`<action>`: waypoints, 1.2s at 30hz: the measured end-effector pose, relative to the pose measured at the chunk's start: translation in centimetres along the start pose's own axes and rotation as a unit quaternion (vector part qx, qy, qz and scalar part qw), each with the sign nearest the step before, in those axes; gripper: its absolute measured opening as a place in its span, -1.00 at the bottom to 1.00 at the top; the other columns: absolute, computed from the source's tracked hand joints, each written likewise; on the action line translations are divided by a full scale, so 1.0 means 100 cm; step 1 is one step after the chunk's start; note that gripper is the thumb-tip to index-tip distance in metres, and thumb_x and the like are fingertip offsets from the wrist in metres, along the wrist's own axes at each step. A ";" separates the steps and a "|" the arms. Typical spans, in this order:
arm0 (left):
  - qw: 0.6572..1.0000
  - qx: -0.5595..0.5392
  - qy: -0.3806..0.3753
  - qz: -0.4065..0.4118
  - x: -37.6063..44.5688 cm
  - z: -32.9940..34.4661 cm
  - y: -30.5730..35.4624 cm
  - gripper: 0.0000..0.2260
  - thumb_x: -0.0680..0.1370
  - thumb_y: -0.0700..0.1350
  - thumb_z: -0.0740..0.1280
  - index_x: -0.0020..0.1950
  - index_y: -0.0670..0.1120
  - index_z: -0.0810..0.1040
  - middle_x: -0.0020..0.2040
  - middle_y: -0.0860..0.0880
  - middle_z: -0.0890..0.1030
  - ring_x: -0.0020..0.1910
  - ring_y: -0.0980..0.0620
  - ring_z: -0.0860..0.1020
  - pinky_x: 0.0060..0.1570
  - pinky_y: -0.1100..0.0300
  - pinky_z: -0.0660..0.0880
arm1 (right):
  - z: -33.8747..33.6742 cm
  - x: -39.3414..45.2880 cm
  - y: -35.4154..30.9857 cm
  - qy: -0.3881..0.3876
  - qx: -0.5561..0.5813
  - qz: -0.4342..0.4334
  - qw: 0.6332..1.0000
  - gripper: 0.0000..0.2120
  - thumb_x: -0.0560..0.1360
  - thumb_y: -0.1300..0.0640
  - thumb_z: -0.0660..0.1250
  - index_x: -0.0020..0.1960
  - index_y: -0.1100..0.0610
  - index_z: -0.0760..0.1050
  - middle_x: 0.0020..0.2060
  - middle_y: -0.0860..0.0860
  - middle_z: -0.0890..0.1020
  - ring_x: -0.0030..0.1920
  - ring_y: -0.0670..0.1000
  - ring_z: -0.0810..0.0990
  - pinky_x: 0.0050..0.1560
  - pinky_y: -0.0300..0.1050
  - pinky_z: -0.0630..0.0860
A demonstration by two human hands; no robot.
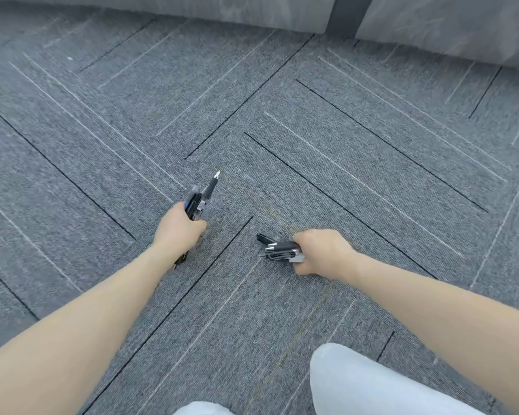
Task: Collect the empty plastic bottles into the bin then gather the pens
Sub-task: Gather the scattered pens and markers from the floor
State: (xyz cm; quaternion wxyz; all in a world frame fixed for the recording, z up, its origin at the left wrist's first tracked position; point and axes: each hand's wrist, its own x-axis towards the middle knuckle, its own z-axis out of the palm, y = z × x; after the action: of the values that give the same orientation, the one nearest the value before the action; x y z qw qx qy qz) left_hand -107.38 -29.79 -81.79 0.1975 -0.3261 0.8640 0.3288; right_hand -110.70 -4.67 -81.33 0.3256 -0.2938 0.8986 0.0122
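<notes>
Crouched over grey striped carpet [282,130], your left hand [179,224] fists a bundle of dark plastic pens [201,194]; your right hand [322,251] clutches another black-and-silver bunch [279,250], freeing the floor. No bottles or bin show.

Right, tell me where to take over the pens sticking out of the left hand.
Grip the bunch of pens on the barrels just above the left hand, coming from the far side: the tips fan upward and away there, one pen longest.
</notes>
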 end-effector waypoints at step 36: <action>0.805 -0.532 0.251 0.084 -0.520 -0.744 0.133 -0.87 0.43 -0.25 0.37 -0.11 -0.13 0.44 -0.37 -0.02 0.41 -0.40 -0.03 0.39 -0.22 -0.07 0.43 | -0.730 -0.365 -0.512 0.119 0.492 -0.158 0.848 -0.80 0.39 0.23 0.30 -0.40 0.13 0.38 -0.53 -0.01 0.45 -0.48 -0.05 0.41 -0.35 -0.20 0.34</action>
State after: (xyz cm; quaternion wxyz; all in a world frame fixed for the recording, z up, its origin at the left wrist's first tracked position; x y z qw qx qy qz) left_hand -89.15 -51.55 5.47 -0.2587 -0.3777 0.5970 0.6588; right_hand -102.94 -43.59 6.45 0.3156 -0.2324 0.7602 -0.5182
